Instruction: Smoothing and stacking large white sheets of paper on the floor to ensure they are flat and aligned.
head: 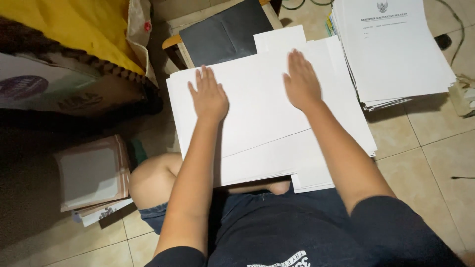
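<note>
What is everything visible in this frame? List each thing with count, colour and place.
blank sheets: a loose pile, white, centre, over the person's lap
printed stack: one, white, upper right on the floor
black folder: one, top centre, partly under the blank sheets
cardboard box: one, brown with yellow inside, upper left
books: small pile, pale brown covers, lower left on the floor
floor tiles: beige, right and bottom left
left hand: flat, fingers spread, on the blank sheets
right hand: flat on the blank sheets
dark shorts: bottom centre
</note>
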